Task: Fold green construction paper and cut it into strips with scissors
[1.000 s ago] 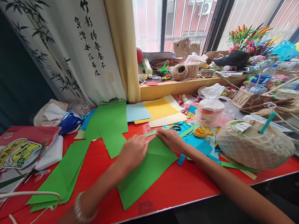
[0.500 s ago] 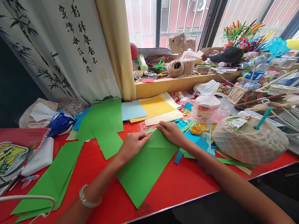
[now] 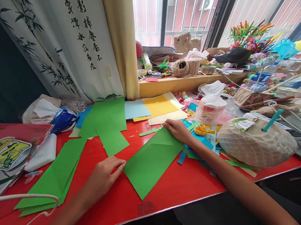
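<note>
A folded sheet of green paper (image 3: 151, 166) lies slanted on the red tabletop, with a crease across its upper part. My right hand (image 3: 177, 131) grips its top corner, fingers closed. At the paper's left corner, my left hand (image 3: 107, 174) pinches the edge between thumb and fingertips. A thin green paper strip (image 3: 149, 132) lies just beyond the upper edge. To the left rests a stack of folded green paper (image 3: 54, 176), and behind it are larger green sheets (image 3: 107, 116).
Blue and green paper scraps (image 3: 203, 143) lie right of my right hand. Beyond them sits a net-wrapped coconut (image 3: 254, 141) with a straw. Yellow paper (image 3: 160, 105) lies at the back. A white cable (image 3: 25, 196) loops at the front left, near a white power bank (image 3: 42, 153).
My left hand has slid down along the paper's edge from near the top to the left corner. My right hand stays at the top corner. The view has shifted slightly.
</note>
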A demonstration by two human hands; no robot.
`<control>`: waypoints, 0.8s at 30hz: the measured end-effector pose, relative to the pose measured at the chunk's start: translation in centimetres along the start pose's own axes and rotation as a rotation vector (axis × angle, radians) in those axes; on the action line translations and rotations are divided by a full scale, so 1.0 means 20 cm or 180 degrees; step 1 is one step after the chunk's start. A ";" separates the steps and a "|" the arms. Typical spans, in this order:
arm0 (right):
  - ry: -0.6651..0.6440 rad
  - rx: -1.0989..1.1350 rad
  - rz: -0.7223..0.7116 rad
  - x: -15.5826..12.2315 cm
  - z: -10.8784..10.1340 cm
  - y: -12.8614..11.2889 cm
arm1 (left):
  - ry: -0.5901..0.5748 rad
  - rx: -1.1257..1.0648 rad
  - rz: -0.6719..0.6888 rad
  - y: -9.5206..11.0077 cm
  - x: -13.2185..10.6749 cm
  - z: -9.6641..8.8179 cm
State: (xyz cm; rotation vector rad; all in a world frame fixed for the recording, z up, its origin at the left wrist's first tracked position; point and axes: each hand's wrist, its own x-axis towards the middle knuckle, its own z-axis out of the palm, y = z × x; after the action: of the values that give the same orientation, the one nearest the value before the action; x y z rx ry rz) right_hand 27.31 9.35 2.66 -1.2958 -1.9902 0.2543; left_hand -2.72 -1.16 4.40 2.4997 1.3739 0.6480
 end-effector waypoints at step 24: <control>-0.0850 0.1613 0.0649 -0.01 -0.05 -0.05 | -0.0348 -0.1481 -0.0618 0.12 0.43 0.14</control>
State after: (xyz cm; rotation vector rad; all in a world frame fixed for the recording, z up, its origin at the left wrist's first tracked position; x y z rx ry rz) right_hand 27.37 8.41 3.80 -1.1686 -1.8320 1.0060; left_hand 4.49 4.79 5.21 1.9817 1.2367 0.6852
